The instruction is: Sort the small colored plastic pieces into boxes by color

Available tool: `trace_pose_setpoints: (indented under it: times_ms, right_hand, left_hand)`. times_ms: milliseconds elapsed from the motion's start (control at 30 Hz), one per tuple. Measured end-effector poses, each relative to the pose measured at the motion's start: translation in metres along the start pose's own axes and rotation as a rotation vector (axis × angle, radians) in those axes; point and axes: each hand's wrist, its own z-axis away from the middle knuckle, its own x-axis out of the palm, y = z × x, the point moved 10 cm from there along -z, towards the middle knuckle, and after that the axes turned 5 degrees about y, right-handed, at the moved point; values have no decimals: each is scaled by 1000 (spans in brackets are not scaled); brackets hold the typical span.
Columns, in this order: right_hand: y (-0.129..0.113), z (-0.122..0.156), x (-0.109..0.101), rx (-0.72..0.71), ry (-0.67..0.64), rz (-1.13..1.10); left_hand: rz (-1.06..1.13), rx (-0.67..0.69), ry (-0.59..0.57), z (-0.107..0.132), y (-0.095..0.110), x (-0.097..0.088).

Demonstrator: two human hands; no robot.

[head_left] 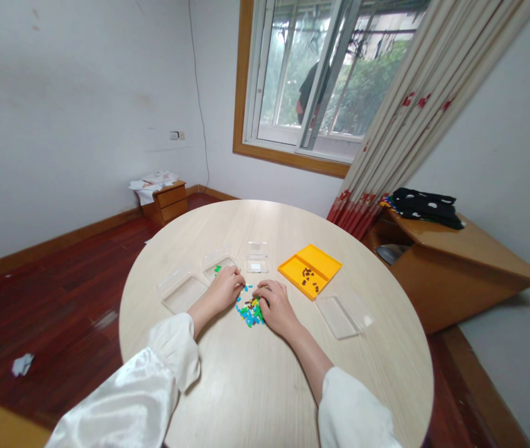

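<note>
A loose pile of small building bricks, blue, green, yellow and brown, lies in the middle of the round table. At the pile's upper left is my left hand, fingers curled with the tips close together near a few blue bricks; what they hold, if anything, is too small to make out. My right hand rests against the pile's right side, its fingers bent over the bricks and partly hiding them. Just beyond my left hand, a clear plastic box has some green bricks in it. A yellow case holds several brown bricks.
Clear boxes lie open at the left, at the back with a white piece inside, and at the right. A wooden cabinet with folded dark cloth stands right of the table, beside a curtain.
</note>
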Motion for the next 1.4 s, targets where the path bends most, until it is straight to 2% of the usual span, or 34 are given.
trace_pose_setpoints:
  times_ms: [633,900,1167,1400]
  right_hand:
    - [0,1,2,-28,-5,-14]
    - [9,1,3,44,-7,50]
    - [-2,1,1,-18,-32,57]
    - [1,2,5,4,-58,72]
  left_hand:
    - [-26,-5,1,0,0,0]
    - [-20,-14,-3,0,0,0]
    - [-16,-17,-4,0,-1,0]
    - [-22,-20,-3,0,-2,1]
